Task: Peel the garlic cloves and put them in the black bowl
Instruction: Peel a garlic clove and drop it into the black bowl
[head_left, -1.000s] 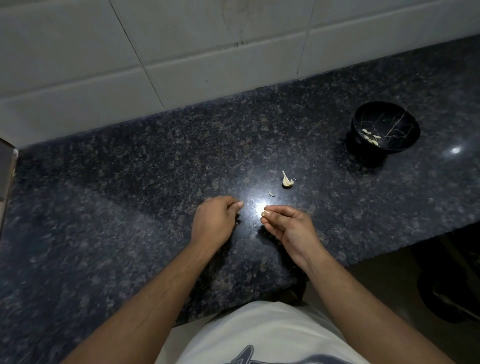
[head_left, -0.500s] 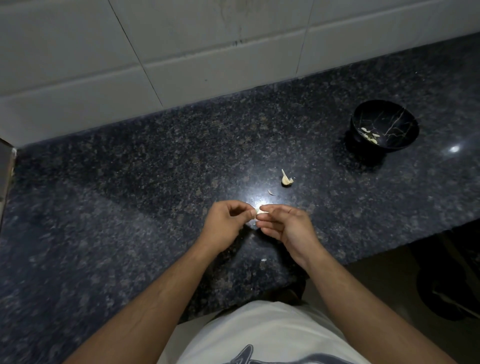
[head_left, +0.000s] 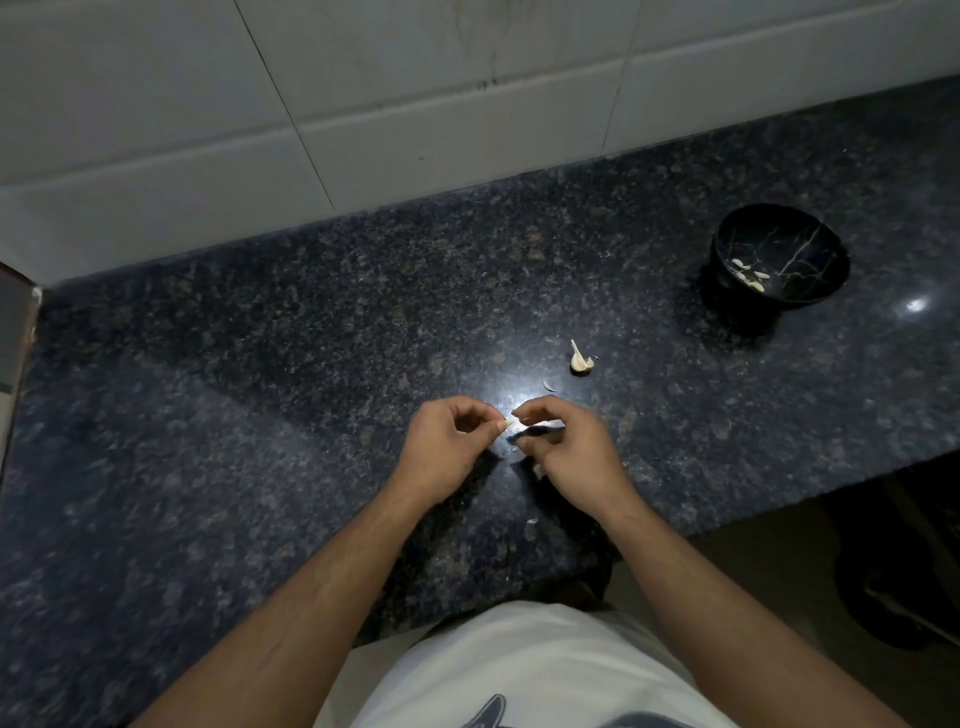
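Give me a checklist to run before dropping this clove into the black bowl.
1. Clove pinched between left hand and right hand: ok.
2. Skin fully off the clove: cannot tell, too small and half hidden.
3. Black bowl upright on the counter, opening unobstructed: ok.
4. Room in the bowl, few peeled cloves inside: ok.
5. All garlic done: not ok, a garlic piece lies on the counter.

You're seeing a dim, wide-angle view: glare on the granite counter (head_left: 260, 415) beyond blurred hands, tile lines bowing near edges.
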